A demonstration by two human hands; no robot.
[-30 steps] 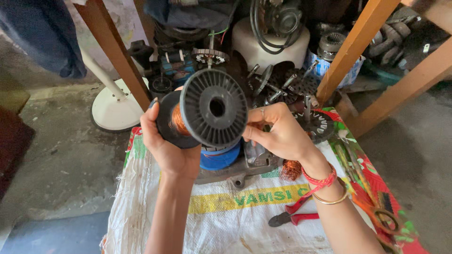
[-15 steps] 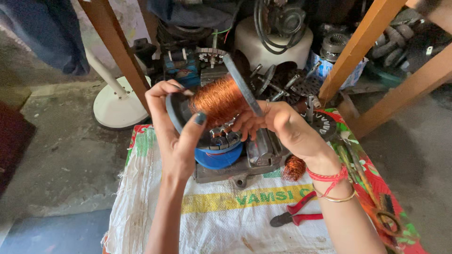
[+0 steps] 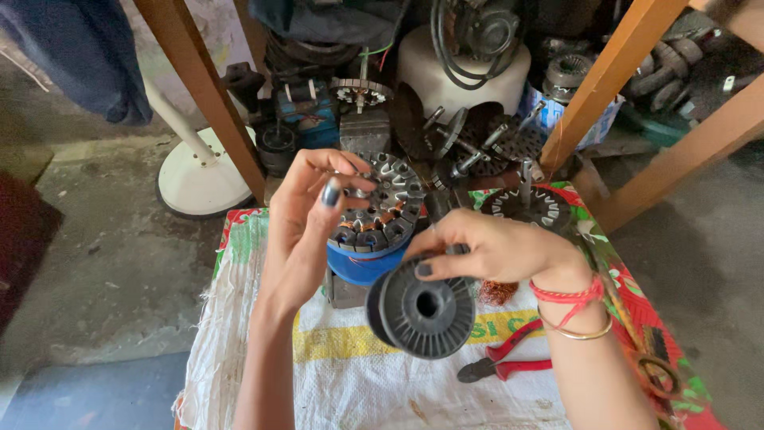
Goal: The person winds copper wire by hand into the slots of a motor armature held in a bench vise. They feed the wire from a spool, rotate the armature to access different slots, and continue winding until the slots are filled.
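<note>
Black plastic is what the right hand (image 3: 493, 251) holds: a wire spool (image 3: 422, 306), its round flange turned face-on to the camera, pinched at the upper rim between thumb and fingers, so that grip is closed on the spool. The spool hangs just above the woven sack (image 3: 350, 374) that covers the worktop, in front of and slightly below the stator.

The left hand (image 3: 306, 227) is raised beside the fan stator (image 3: 378, 209), a ring of grey slotted laminations with copper wire showing in its slots. Its fingers curl over the stator's near-left edge and touch the top, the thumb standing apart; the grip is loose and half open rather than clamped. The stator sits on a blue round holder (image 3: 362, 263), which stands on the sack.

A tangle of copper wire (image 3: 497, 291) lies just under the right wrist. Red-handled pliers (image 3: 509, 362) lie on the sack to the right of the spool. A second stator (image 3: 529, 209) stands behind the right hand. A white fan base (image 3: 199, 179) rests on the floor at the left, beside a wooden leg (image 3: 199, 87).
</note>
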